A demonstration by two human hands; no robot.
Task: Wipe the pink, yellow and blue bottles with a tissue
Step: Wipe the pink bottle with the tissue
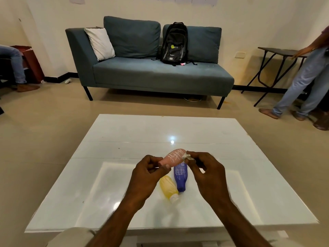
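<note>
My left hand grips the neck end of the pink bottle, holding it tilted above the white table. White scribbled lines mark the pink bottle's side. My right hand pinches a small crumpled tissue against the bottle's far end. Below the pink bottle, the blue bottle and the yellow bottle lie side by side on the table, caps toward me.
A blue-grey sofa with a black backpack and a white cushion stands beyond the table. A person stands at the right by a folding side table. Another person's legs show at the far left.
</note>
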